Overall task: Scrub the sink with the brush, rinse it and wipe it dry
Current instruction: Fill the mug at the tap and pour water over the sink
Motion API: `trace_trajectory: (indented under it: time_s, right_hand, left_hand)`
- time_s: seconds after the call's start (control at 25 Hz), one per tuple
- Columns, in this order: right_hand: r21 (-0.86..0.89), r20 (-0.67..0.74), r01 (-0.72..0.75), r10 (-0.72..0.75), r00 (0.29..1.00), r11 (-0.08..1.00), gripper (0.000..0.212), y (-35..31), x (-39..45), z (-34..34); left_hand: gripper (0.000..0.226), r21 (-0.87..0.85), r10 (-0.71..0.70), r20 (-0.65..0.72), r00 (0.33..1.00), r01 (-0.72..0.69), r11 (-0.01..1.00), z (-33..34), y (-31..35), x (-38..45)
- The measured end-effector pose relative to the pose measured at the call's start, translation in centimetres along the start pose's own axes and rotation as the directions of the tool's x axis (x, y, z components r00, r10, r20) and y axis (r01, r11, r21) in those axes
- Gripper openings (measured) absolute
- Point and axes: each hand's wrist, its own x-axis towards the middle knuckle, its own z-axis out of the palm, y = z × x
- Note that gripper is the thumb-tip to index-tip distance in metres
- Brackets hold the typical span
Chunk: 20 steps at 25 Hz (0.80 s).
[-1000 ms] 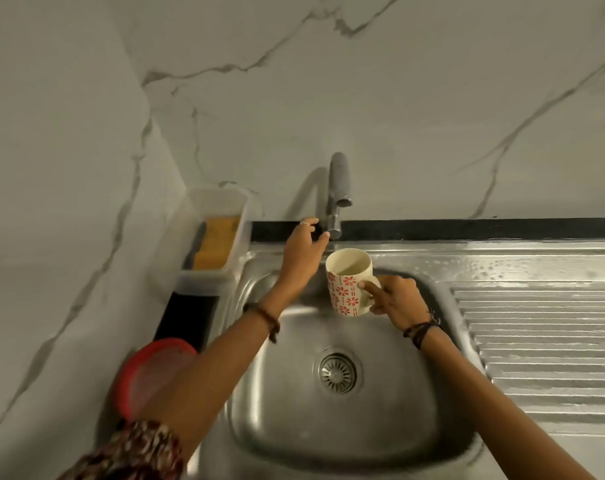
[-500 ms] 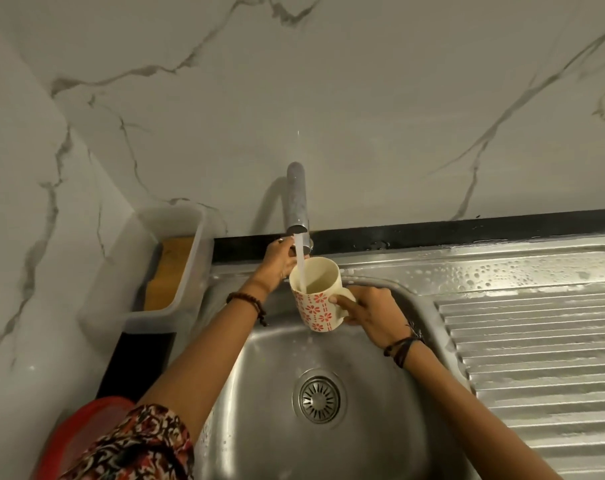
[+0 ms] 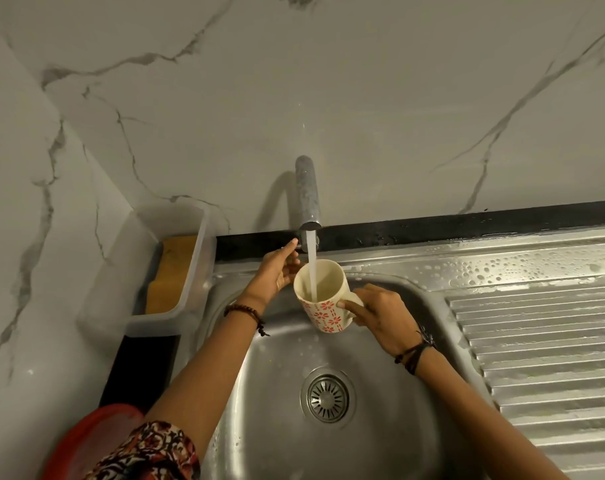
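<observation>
A steel sink (image 3: pixel 280 420) with a round drain (image 3: pixel 328 398) lies below me. Water runs from the grey tap (image 3: pixel 307 192) into a cream mug (image 3: pixel 323 299) with red flowers. My right hand (image 3: pixel 377 315) grips the mug by its handle and holds it under the stream, over the back of the basin. My left hand (image 3: pixel 276 270) reaches to the tap's knob behind the stream, its fingers around it. No brush shows in this view.
A clear plastic tub (image 3: pixel 176 271) with a yellow sponge (image 3: pixel 171 271) stands at the sink's left. A red-lidded container (image 3: pixel 93 434) sits at the lower left. The ribbed drainboard (image 3: pixel 543 358) at right is wet with suds. Marble wall behind.
The tap went from dry to running, and water now pours into the mug. My view has shifted, so the sink sits further right and lower; both hands keep their hold.
</observation>
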Motion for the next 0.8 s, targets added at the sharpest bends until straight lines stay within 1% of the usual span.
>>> trace_trajectory:
  time_s: [0.08, 0.16, 0.2, 0.24, 0.28, 0.32, 0.36, 0.4, 0.44, 0.48, 0.52, 0.6, 0.64, 0.68, 0.72, 0.76, 0.8]
  right_hand:
    - [-0.016, 0.006, 0.004, -0.004, 1.000, 1.000, 0.032, -0.1, -0.3, 0.2]
    - [-0.033, 0.008, 0.004, -0.003, 1.000, 0.999, 0.031, -0.2, -0.4, 0.3]
    - [-0.034, 0.010, -0.002, 0.003, 1.000, 0.999, 0.032, -0.2, -0.4, 0.4]
    - [-0.031, 0.013, -0.012, 0.012, 1.000, 0.999, 0.032, -0.2, -0.4, 0.3]
    - [-0.026, 0.014, -0.020, 0.020, 1.000, 0.999, 0.032, -0.3, -0.3, 0.3]
    - [-0.025, 0.010, -0.026, 0.026, 1.000, 0.999, 0.032, -0.4, -0.3, 0.3]
    - [-0.034, 0.005, -0.035, 0.035, 0.999, 0.999, 0.032, -0.6, -0.2, 0.2]
    - [-0.058, 0.003, -0.047, 0.048, 0.999, 0.997, 0.032, -0.9, 0.0, 0.0]
    - [-0.100, 0.007, -0.058, 0.059, 0.998, 0.993, 0.032, -1.3, 0.2, -0.3]
    - [-0.160, 0.024, -0.062, 0.067, 0.997, 0.985, 0.033, -1.7, 0.5, -0.7]
    - [-0.234, 0.055, -0.061, 0.075, 0.996, 0.970, 0.033, -2.2, 0.8, -1.1]
    - [-0.402, 0.149, -0.021, 0.088, 0.985, 0.915, 0.035, -3.4, 1.4, -1.6]
    - [-0.484, 0.202, 0.022, 0.088, 0.975, 0.875, 0.037, -4.0, 1.7, -1.6]
    - [-0.552, 0.254, 0.081, 0.075, 0.964, 0.830, 0.038, -4.8, 1.9, -1.4]
    - [-0.600, 0.307, 0.154, 0.048, 0.950, 0.785, 0.040, -5.6, 2.1, -1.0]
    - [-0.623, 0.355, 0.230, 0.008, 0.935, 0.747, 0.041, -6.4, 2.3, -0.4]
    - [-0.624, 0.394, 0.301, -0.042, 0.918, 0.721, 0.043, -7.3, 2.5, 0.4]
  left_hand:
    - [0.015, 0.014, 0.007, 0.002, 1.000, -0.007, 1.000, -0.1, -0.2, -0.2]
    - [0.019, 0.026, 0.023, -0.068, 0.997, -0.021, 0.999, 0.3, -0.2, -0.2]
    - [0.022, 0.039, 0.052, -0.110, 0.993, -0.048, 0.998, 0.6, -0.1, -0.2]
    - [0.025, 0.096, 0.120, -0.143, 0.983, -0.106, 0.990, 1.1, 0.1, -0.2]
    - [0.025, 0.229, 0.224, -0.158, 0.962, -0.185, 0.956, 1.5, 0.3, -0.2]
    - [0.026, 0.430, 0.358, -0.144, 0.923, -0.267, 0.862, 1.8, 0.6, -0.2]
    - [0.026, 0.639, 0.486, -0.092, 0.869, -0.323, 0.698, 2.2, 1.0, -0.4]
    - [0.027, 0.784, 0.564, -0.031, 0.825, -0.330, 0.526, 2.7, 1.5, -0.9]
    - [0.027, 0.852, 0.601, 0.015, 0.799, -0.325, 0.411, 3.1, 2.1, -1.6]
    - [0.027, 0.874, 0.612, 0.048, 0.790, -0.330, 0.357, 3.4, 2.2, -2.2]
    - [0.026, 0.874, 0.604, 0.069, 0.794, -0.340, 0.347, 3.4, 2.0, -2.8]
    - [0.023, 0.846, 0.592, 0.052, 0.804, -0.351, 0.401, 2.2, -0.2, -4.4]
    - [0.024, 0.836, 0.614, 0.018, 0.789, -0.349, 0.424, 1.0, -2.1, -5.5]
    - [0.027, 0.845, 0.651, -0.038, 0.758, -0.324, 0.426, -0.6, -4.5, -6.7]
    - [0.030, 0.888, 0.698, -0.101, 0.708, -0.253, 0.384, -2.4, -7.0, -8.1]
    - [0.035, 0.939, 0.740, -0.152, 0.655, -0.138, 0.315, -4.1, -9.3, -9.5]
    - [0.046, 0.969, 0.764, -0.187, 0.618, -0.010, 0.246, -5.8, -11.4, -10.7]
